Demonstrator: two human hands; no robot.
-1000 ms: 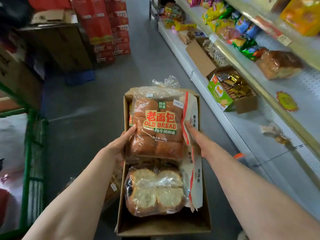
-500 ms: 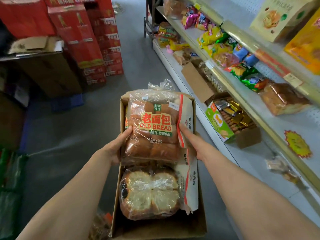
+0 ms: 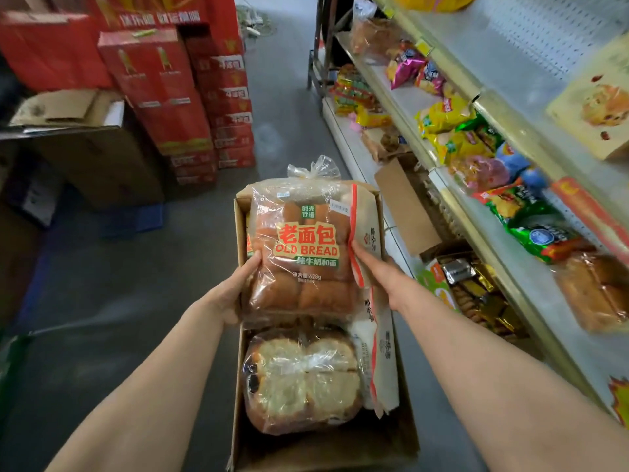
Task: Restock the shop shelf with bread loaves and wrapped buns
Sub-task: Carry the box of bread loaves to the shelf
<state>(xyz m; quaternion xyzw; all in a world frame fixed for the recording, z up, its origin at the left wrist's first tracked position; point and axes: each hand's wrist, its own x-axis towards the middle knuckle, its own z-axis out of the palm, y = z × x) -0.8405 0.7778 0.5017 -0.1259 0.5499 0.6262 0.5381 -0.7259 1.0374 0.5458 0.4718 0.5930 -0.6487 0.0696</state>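
A bagged loaf labelled "OLD BREAD" (image 3: 303,253) is held over the far half of an open cardboard box (image 3: 326,451) on the floor. My left hand (image 3: 235,291) grips its left edge with the thumb on top. My right hand (image 3: 374,270) grips its right edge. Below it in the box lies a second wrapped loaf (image 3: 303,379), pale side up, with paper-wrapped packs (image 3: 381,352) standing along the box's right wall. The shop shelf (image 3: 531,277) runs along the right, with a bagged loaf (image 3: 595,291) lying on it.
Snack bags (image 3: 456,131) fill the far part of the shelf. An open carton of biscuits (image 3: 476,287) sits on the lowest shelf board. Red cartons (image 3: 177,97) and brown boxes (image 3: 85,155) are stacked at the left of the grey aisle floor (image 3: 136,301).
The view has tilted up and swung right along the shelf. Both hands keep the same hold on the loaf, which stays over the box.
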